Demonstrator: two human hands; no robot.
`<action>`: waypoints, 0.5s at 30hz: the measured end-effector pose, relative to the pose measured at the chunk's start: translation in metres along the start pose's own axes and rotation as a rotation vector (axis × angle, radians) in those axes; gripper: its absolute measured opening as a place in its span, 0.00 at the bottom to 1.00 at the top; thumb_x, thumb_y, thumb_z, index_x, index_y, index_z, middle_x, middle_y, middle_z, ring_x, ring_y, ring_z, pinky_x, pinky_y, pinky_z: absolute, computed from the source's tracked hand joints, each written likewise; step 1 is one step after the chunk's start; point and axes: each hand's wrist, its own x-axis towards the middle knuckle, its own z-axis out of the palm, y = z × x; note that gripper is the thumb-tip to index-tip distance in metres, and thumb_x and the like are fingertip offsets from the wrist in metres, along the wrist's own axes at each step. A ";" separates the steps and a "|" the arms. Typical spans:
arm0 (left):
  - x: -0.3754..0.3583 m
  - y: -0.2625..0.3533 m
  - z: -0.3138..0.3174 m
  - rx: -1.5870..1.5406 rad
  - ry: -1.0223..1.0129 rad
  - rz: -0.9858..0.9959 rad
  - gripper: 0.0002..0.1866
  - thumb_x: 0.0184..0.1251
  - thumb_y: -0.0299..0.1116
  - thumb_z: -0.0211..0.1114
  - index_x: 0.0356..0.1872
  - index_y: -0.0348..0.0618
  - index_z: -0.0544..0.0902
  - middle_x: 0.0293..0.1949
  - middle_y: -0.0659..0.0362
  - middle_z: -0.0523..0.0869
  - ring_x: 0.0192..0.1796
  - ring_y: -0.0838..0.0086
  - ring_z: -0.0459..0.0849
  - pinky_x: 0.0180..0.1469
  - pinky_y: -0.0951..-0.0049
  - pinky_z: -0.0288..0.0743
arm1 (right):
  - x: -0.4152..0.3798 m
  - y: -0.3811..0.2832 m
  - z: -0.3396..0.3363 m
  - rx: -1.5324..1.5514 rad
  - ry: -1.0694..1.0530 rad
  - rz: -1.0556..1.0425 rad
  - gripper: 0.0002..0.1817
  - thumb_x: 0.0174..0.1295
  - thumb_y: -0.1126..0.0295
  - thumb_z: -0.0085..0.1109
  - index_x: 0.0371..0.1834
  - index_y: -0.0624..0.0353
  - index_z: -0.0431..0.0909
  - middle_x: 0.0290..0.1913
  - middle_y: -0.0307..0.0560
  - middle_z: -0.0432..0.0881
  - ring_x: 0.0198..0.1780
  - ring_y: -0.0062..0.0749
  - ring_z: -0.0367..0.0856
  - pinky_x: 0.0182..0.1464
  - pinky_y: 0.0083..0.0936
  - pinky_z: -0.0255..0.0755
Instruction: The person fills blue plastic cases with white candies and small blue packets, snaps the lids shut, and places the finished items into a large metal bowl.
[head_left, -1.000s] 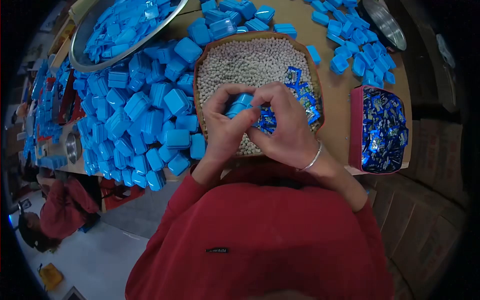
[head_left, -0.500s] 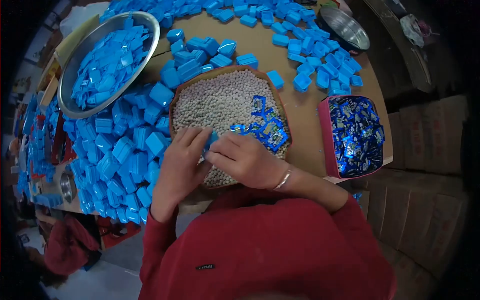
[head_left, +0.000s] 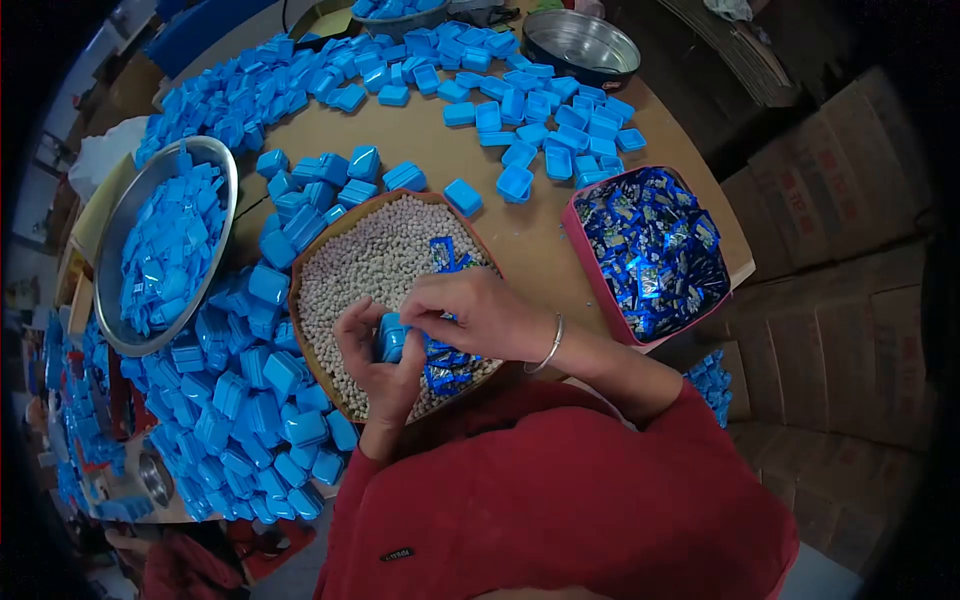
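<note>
My left hand [head_left: 378, 362] holds a small blue plastic box [head_left: 391, 338] between thumb and curled fingers. At the box's right edge, my right hand [head_left: 468, 308] has its fingers pinched together against it; its fingertips are partly hidden. Both hands are over a shallow tray [head_left: 297, 290] of small pale round beads [head_left: 365, 250]. Shiny blue packets [head_left: 447, 370] lie on the beads, partly beneath my right hand.
Many blue boxes [head_left: 265, 410] are heaped left of the tray. A metal basin [head_left: 228, 200] holds flat blue pieces. Open blue box halves [head_left: 560, 130] spread across the back near a round metal pan [head_left: 580, 45]. A pink-sided container [head_left: 590, 270] full of packets stands right.
The view has turned, so the tray and table things sit further left. The blue box shows more clearly between my hands, and my left fingers have shifted around it.
</note>
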 end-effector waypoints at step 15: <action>0.024 0.035 -0.005 0.328 -0.279 0.391 0.17 0.38 0.22 0.69 0.33 0.39 0.75 0.31 0.53 0.78 0.32 0.65 0.78 0.36 0.72 0.71 | -0.011 0.000 0.000 0.093 -0.003 0.064 0.10 0.52 0.77 0.61 0.34 0.59 0.70 0.31 0.42 0.75 0.35 0.33 0.79 0.34 0.26 0.73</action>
